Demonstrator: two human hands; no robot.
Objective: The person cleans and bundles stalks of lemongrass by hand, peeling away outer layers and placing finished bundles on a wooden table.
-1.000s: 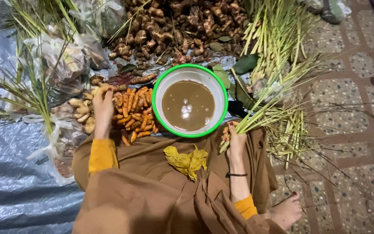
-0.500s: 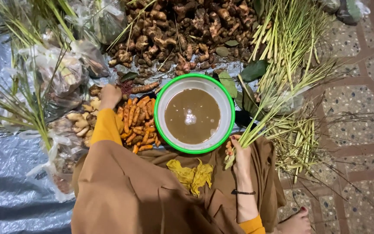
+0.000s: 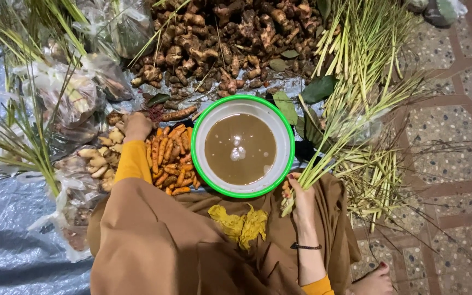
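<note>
Where the person sits on the floor, the holdings lie as follows.

Right hand (image 3: 300, 203): fingers curled and pressed around the butt ends of a lemongrass bundle (image 3: 338, 146), just beside the lower right rim of the basin. The bundle's long axis runs from the hand up and to the right, its green tops fanning out over the larger lemongrass heap (image 3: 364, 60). The right hand alone carries it.

Left hand (image 3: 136, 124): reached forward past the orange sleeve (image 3: 132, 162), knuckles up, resting at the top left edge of the turmeric pile (image 3: 173, 158). Whether its fingers pinch a piece cannot be told; they are tucked under.

Basin (image 3: 247, 105): round, white inside, green rim, holding muddy brown water; it stands between the two hands, the turmeric touching its left side.

Also present: pale ginger-like roots (image 3: 98, 164) left of the sleeve; a heap of dark knobby rhizomes (image 3: 225, 38) beyond the basin; clear plastic bags (image 3: 69, 95) with greens at the left; a yellow cloth (image 3: 241, 224) on the brown lap; a grey tarpaulin (image 3: 6, 251); patterned floor tiles (image 3: 454, 142) at the right; a bare foot (image 3: 375, 281) at the lower edge.
</note>
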